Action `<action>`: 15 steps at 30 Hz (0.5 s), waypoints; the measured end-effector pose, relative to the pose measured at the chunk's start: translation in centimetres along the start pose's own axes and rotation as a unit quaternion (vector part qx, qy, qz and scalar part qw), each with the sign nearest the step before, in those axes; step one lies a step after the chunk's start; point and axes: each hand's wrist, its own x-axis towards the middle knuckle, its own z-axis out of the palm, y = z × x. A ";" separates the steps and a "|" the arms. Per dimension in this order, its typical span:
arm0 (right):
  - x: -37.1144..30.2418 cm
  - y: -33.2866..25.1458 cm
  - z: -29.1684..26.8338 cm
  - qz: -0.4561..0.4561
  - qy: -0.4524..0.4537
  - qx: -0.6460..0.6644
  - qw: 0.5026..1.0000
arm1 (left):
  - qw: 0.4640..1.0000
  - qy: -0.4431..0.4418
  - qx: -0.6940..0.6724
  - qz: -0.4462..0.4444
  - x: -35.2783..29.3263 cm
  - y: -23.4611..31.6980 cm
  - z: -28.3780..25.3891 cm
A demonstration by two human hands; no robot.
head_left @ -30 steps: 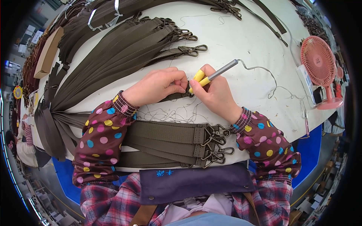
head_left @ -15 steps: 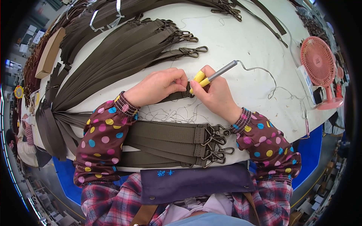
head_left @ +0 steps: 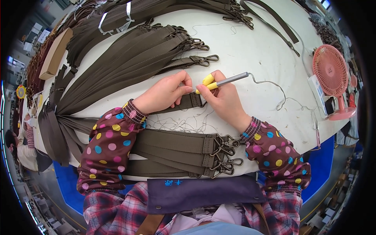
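My right hand (head_left: 225,98) is closed round a corded pen-shaped tool (head_left: 232,79) with a grey metal barrel and yellow grip. Yellow wrapping covers a finger of this hand. Its tip points left, at the pinched fingertips of my left hand (head_left: 166,91); what they pinch is too small to make out. Just below both hands lies the stitched end of a dark olive webbing strap (head_left: 191,100) with a metal ring. Nearer to me, several similar straps (head_left: 172,145) lie stacked, their metal snap hooks (head_left: 227,154) pointing right.
A fanned bundle of straps (head_left: 125,64) spreads across the left, with another tied bundle (head_left: 156,9) behind. Loose threads (head_left: 180,119) lie between the straps. At the right stand a pink fan (head_left: 331,70) and the tool's grey cord (head_left: 280,102). A cardboard box (head_left: 56,55) sits far left.
My left fingers have lifted a little off the strap's end, which now shows more fully below them. The tool's tip has come closer to those fingertips. The whole view has shifted slightly.
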 end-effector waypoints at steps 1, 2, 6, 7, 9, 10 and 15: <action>0.0 -0.1 0.1 -0.004 -0.005 -0.002 1.000 | 1.000 0.002 0.002 0.001 -0.1 0.0 -0.1; 0.0 0.0 0.1 -0.004 -0.003 -0.002 1.000 | 1.000 0.002 0.003 0.004 0.0 -0.1 -0.1; 0.0 0.1 0.0 0.002 -0.003 -0.022 1.000 | 1.000 -0.004 0.006 -0.007 0.1 0.1 0.1; 0.0 0.1 0.0 0.003 -0.003 -0.028 1.000 | 1.000 -0.003 0.004 -0.004 0.1 0.1 0.1; 0.0 -0.1 0.0 -0.002 -0.002 -0.035 0.999 | 1.000 -0.001 0.003 -0.002 0.0 0.0 0.1; 0.0 -0.2 0.1 -0.007 -0.002 -0.043 0.999 | 1.000 -0.001 0.003 0.000 0.0 -0.1 0.0; 0.0 -0.2 0.0 -0.006 0.000 -0.048 0.999 | 1.000 0.001 0.011 0.001 0.0 0.0 0.1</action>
